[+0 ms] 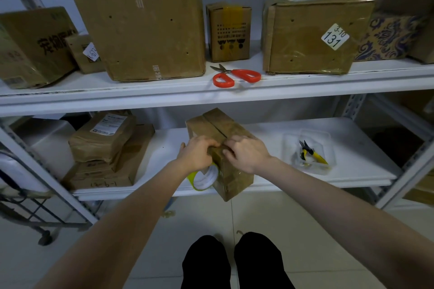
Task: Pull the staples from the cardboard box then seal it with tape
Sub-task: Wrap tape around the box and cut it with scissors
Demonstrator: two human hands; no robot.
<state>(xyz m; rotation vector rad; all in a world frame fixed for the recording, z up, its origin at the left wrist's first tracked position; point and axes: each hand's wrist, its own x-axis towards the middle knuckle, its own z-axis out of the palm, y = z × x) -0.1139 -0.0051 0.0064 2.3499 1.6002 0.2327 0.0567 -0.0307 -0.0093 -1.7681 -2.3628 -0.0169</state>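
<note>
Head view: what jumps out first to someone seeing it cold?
Both hands, left hand and right hand, press on the near top edge of a cardboard box on the lower shelf, with a tape roll under the left wrist. Red-handled scissors lie alone at the front of the upper shelf among stacked parcels. A clear tray to the right of the box holds yellow-handled pliers.
</note>
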